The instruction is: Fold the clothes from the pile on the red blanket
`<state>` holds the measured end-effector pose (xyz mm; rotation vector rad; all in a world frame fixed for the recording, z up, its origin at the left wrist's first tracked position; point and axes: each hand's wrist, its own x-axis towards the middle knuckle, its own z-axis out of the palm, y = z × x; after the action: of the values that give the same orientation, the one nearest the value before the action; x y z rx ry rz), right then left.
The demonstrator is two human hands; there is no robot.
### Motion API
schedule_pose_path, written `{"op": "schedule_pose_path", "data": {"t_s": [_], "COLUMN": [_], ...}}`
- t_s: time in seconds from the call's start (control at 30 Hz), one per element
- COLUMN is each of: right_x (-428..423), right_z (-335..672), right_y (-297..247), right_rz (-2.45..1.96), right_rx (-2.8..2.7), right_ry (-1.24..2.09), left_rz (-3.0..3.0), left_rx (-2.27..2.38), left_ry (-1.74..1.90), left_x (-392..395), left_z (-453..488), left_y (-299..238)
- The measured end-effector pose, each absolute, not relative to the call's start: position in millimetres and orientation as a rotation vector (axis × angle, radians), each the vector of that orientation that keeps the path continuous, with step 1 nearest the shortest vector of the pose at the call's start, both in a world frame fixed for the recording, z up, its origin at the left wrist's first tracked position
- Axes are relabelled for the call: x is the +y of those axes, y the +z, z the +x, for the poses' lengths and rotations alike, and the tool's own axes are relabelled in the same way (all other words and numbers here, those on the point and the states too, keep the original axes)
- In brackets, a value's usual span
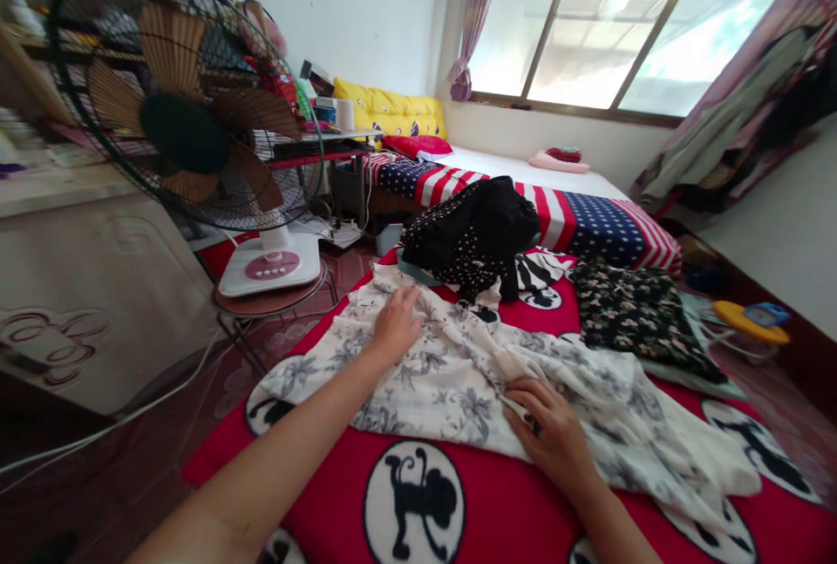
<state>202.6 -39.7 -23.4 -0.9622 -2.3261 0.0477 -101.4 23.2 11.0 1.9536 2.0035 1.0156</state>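
A white garment with grey flower print (458,403) lies spread, partly creased, across a red blanket (340,494) with black monkey figures in white ovals. My left hand (398,324) rests on the upper left part of the garment, palm down, with its fingers stretched forward. On the garment's lower middle edge lies my right hand (549,424), fingers across a crease and thumb apart from them. Beyond both hands sits a heap of black clothing (474,228), some of it white-dotted. A folded black floral garment (644,315) lies to the right.
An electric fan (187,128) stands on a round stool (278,302) at the left. Behind is a bed with a stars-and-stripes cover (592,228) and a yellow cushion (392,109). A yellow stool (751,322) stands at the right, below hanging clothes (738,111).
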Motion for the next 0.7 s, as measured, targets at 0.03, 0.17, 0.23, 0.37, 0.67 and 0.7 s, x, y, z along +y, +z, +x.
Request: {"op": "schedule_pose_path", "data": {"t_s": [0.03,0.17,0.23,0.37,0.67,0.7], "right_x": [-40,-41,-41,-41,-42,-43], "right_z": [203,201,200,200,206,207], "right_y": [-23,-21,-20,-20,-28,-28], "right_rz": [-0.96,-0.972,-0.98,-0.993,-1.015,-1.023], "right_rx": [-2.322,-2.304,-2.299,-2.3,-2.116,-2.076], "right_ry": [0.057,0.076,0.073,0.07,0.128,0.131], "left_rz": [1.879,1.555,1.464,1.423,1.256,1.242], "left_rx": [2.106,2.417,2.458,2.386,1.986,1.948], "left_ry": [1.009,0.981,0.952,0.984,1.365,1.376], "left_x": [34,73,84,93,89,84], "left_z": [-112,-153,-166,-181,-203,-208], "left_y": [16,26,23,13,48,55]}}
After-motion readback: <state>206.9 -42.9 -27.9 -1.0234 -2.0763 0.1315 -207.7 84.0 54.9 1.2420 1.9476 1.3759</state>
